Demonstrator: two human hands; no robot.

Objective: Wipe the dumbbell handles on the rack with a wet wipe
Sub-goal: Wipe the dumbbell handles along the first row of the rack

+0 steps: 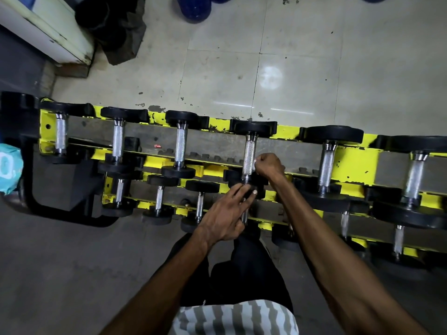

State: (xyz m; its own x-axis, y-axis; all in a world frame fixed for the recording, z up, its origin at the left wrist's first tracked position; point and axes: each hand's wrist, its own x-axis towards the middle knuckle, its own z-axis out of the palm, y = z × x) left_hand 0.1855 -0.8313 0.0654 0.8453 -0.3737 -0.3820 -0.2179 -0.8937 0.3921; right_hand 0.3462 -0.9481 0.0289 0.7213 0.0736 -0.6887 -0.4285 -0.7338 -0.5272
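R hand (269, 165) fisted on white wet wipe (255, 160) at knurled chrome dumbbell handle (249, 151), mid top tier, yellow steel rack (358, 160).
L hand (227, 213) flat-fingered on black dumbbell head (260, 188) below; risk: bunched wipe skips handle's underside.

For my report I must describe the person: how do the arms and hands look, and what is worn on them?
The left arm and right arm are bare, with no sleeves in view. The left hand and right hand wear no gloves; no watch, band or ring shows. Below them is a grey-and-white striped shirt.
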